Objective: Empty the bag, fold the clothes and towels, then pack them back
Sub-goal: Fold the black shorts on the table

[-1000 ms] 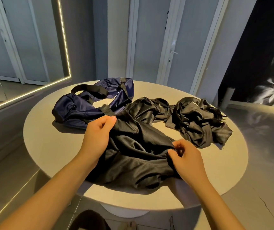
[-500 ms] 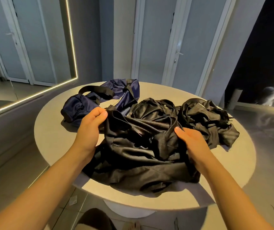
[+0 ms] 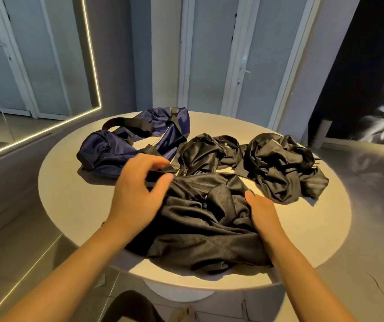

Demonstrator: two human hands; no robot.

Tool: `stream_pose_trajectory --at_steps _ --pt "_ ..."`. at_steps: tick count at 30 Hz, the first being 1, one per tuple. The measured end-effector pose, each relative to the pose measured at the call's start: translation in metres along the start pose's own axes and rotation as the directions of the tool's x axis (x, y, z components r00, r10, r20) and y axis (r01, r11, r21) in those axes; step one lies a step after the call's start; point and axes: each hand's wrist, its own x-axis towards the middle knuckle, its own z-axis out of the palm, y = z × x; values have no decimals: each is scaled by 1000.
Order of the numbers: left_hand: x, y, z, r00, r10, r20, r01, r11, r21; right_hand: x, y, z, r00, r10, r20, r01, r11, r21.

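Left hand (image 3: pixel 137 191) pinches black garment (image 3: pixel 200 224) edge, apparently spreading it on desk (image 3: pixel 70 196) for folding; right hand (image 3: pixel 261 214) fingers buried in cloth, grip cannot be told

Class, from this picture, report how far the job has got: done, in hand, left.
Done: the navy bag looks emptied, clothes out on the table. In hand: left hand and right hand on the near black garment, not yet folded. Left: the middle black heap and the right black heap, then repacking.

Bag (image 3: pixel 116 149) left of garments (image 3: pixel 279 166) on table (image 3: pixel 70 194)
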Motion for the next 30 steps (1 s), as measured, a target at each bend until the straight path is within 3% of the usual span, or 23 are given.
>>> stream_pose_trajectory --at_steps 3,6,9,12,16,18,20,23,25,27,30 --pt "6 -7 10 938 134 320 -232 928 291 0 6 4 998 -57 -2 56 997 -60" --pt "6 -16 21 892 122 434 -281 903 325 -3 13 4 995 -97 -23 96 994 -46" --pt "5 -20 18 923 143 358 -207 967 148 -4 18 1 982 -171 -83 167 984 -59" --pt "0 -24 5 961 75 266 -75 997 -8 -4 21 -2 963 -223 -154 213 974 -81" --pt "-9 -35 -13 975 -145 167 165 980 -110 -1 24 -3 944 -254 -212 243 967 -75" --pt "-10 -44 -20 938 -324 123 340 929 -148 -1 24 -3 941 -260 -216 252 966 -64" --pt "-9 -45 -22 909 -412 65 417 901 -121 -2 24 -3 943 -255 -215 250 967 -52" --pt "-6 -19 -11 973 -232 16 232 973 -6 -4 23 -3 945 -242 -221 249 969 3" --pt "0 1 2 989 -13 146 5 998 55 -6 22 -2 938 -266 -221 278 960 27" --pt "6 11 20 920 126 371 -204 962 180 -9 22 -2 929 -320 -187 332 943 34" --pt "10 12 41 847 111 521 -325 882 341 -9 26 -4 893 -429 -136 421 903 -84"
